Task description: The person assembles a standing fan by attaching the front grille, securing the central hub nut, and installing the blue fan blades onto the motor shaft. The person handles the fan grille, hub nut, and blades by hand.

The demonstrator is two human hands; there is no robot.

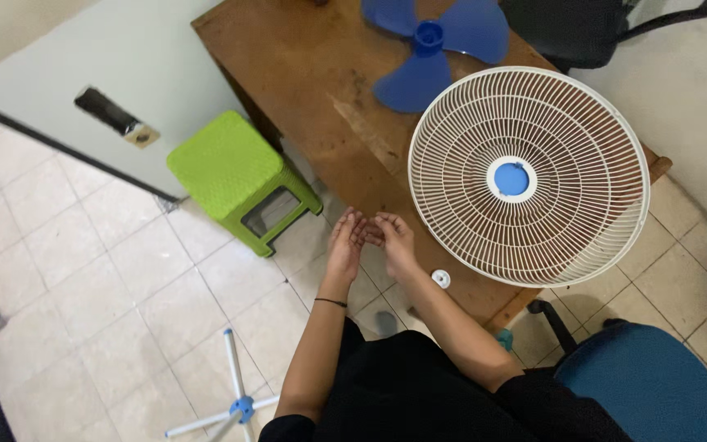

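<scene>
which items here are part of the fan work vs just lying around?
Part of the work:
- white fan grille on the wooden table
- blue fan blade
- small white cap
- left hand and right hand, fingertips together, holding nothing visible
- white cross-shaped base on the floor

Lying about:
- green stool
- blue chair
- black chair

Both forearms reach forward, bare; the left hand (345, 242) and right hand (395, 240) meet fingertip to fingertip, palms seemingly cupped upward, fingers loosely curled.
</scene>
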